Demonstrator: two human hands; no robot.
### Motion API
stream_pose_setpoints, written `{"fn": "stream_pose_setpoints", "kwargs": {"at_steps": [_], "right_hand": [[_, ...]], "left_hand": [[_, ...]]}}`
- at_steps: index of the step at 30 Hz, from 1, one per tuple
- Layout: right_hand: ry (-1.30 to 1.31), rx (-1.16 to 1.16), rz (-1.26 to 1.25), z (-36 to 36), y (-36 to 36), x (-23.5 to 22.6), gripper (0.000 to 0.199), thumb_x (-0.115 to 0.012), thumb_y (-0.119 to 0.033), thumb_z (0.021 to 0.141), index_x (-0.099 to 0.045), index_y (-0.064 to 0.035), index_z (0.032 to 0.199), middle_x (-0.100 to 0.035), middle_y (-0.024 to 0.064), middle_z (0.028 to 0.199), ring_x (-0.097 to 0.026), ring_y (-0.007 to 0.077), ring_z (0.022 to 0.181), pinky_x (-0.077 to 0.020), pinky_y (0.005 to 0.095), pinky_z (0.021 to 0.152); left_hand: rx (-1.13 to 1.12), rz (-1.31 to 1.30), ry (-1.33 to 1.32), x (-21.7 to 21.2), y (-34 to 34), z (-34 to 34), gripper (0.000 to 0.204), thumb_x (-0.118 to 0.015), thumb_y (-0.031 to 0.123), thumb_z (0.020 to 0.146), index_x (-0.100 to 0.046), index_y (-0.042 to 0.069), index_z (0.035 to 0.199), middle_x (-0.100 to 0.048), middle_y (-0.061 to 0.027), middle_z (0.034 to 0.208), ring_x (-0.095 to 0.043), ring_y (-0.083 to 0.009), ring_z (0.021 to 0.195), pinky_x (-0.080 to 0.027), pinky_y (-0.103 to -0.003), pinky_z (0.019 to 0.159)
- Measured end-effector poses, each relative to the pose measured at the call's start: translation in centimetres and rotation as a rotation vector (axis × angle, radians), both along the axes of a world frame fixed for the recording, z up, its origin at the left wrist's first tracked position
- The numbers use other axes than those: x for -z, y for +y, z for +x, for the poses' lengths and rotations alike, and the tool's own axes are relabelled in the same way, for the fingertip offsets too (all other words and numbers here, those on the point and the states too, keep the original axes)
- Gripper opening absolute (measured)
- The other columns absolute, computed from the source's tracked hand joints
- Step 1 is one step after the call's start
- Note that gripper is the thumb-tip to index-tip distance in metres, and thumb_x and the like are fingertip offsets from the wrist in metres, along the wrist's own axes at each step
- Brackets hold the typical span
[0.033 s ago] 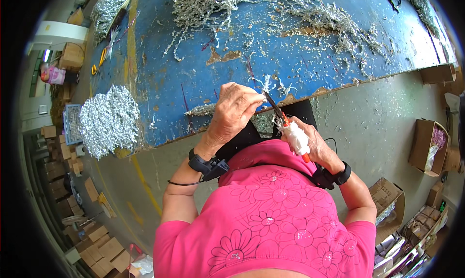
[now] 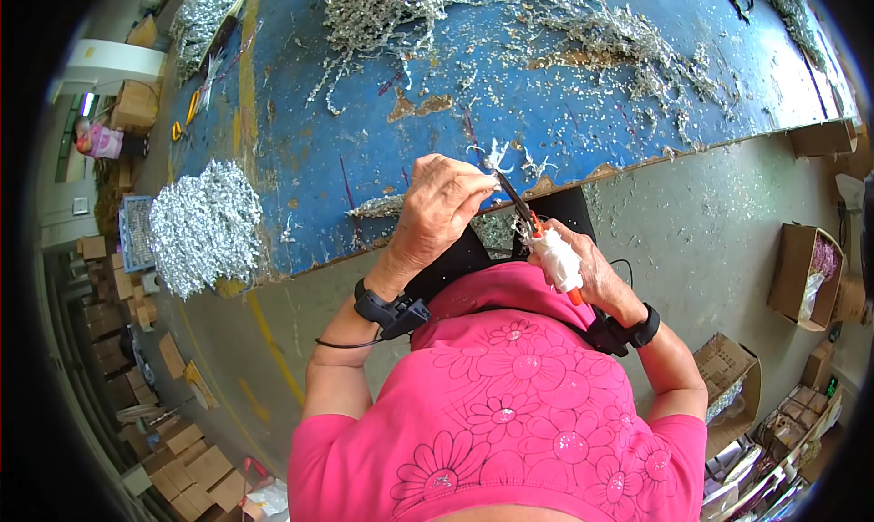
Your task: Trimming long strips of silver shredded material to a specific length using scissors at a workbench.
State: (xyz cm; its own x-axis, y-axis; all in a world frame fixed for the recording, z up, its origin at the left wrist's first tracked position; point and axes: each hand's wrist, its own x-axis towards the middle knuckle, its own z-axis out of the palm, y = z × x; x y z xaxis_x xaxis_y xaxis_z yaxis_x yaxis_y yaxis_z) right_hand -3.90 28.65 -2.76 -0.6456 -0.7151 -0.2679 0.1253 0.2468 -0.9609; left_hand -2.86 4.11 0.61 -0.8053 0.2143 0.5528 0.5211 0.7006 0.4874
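My left hand [image 2: 439,203] is closed at the table's near edge, thumb and fingertips pinched together. They grip a small piece of silver tinsel [image 2: 496,153], whose frayed strands stick up past the fingertips. My right hand [image 2: 590,265] wraps round an orange-handled tool [image 2: 515,197] with narrow dark jaws. White wrapping [image 2: 557,258] covers much of its handle. The jaws' tips meet the tinsel right beside my left fingertips. Under the left hand's edge, a thin silver tinsel length [image 2: 378,207] lies on the blue table [image 2: 319,158].
Tinsel heaps lie at the left corner [image 2: 207,226], far middle [image 2: 391,12] and far right [image 2: 628,44]. Yellow-handled scissors [image 2: 187,114] rest at far left. Silver scraps dot the table. Cardboard boxes [image 2: 806,276] stand on the floor at both sides. Another person [image 2: 102,141] is far off left.
The frayed tinsel at the tool's tips has shifted slightly to the left. Both hands keep nearly the same place and grip.
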Motion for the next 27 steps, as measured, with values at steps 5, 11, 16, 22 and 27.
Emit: {"fn": "stream_pose_setpoints", "kwargs": {"at_steps": [5,11,16,22,27], "right_hand": [[-0.167,0.003,-0.076,-0.2,0.4,0.7,0.029,-0.067,-0.015,0.082,-0.053,-0.0021,0.105,-0.064,0.0127,0.087,-0.067,0.0253,0.077,-0.0498,0.0336,0.069],[-0.017,-0.115,0.004,0.3,0.6,1.6,0.044,-0.065,-0.017,0.085,-0.043,-0.0057,0.12,-0.064,0.0117,0.095,-0.064,0.0297,0.083,-0.0488,0.0355,0.078],[0.075,-0.086,0.073,0.1,0.3,-1.3,0.044,-0.065,-0.02,0.088,-0.042,-0.0065,0.122,-0.063,0.0179,0.091,-0.063,0.0363,0.083,-0.048,0.0396,0.075],[0.165,-0.076,0.09,-0.1,-0.6,-1.5,0.043,-0.068,-0.026,0.088,-0.041,-0.0065,0.116,-0.062,0.0215,0.09,-0.061,0.0444,0.087,-0.0479,0.0438,0.071],[0.16,-0.068,0.074,0.0,-1.1,-2.0,0.043,-0.068,-0.027,0.088,-0.042,-0.0065,0.114,-0.062,0.0226,0.089,-0.061,0.0452,0.087,-0.0481,0.045,0.07]], "left_hand": [[-0.05,0.039,-0.041,-0.3,0.0,0.0,0.024,-0.074,-0.005,0.074,-0.065,0.009,0.092,-0.065,-0.0033,0.09,-0.061,-0.021,0.083,-0.046,-0.033,0.077],[-0.071,0.095,-0.086,0.1,-0.1,0.0,0.022,-0.07,-0.006,0.078,-0.065,0.007,0.095,-0.067,-0.005,0.096,-0.063,-0.0208,0.087,-0.048,-0.032,0.079],[-0.121,0.288,-0.205,0.1,0.0,0.1,0.021,-0.07,-0.001,0.08,-0.064,0.009,0.097,-0.065,-0.0053,0.095,-0.062,-0.0221,0.089,-0.045,-0.033,0.082],[-0.088,0.277,-0.241,-0.3,-0.1,0.2,0.02,-0.069,-0.001,0.081,-0.063,0.009,0.097,-0.066,-0.0044,0.095,-0.062,-0.0213,0.089,-0.043,-0.033,0.083],[-0.061,0.169,-0.17,-0.5,-0.1,0.2,0.021,-0.069,-0.005,0.08,-0.065,0.006,0.098,-0.065,-0.0069,0.094,-0.062,-0.0212,0.088,-0.048,-0.031,0.078]]}}
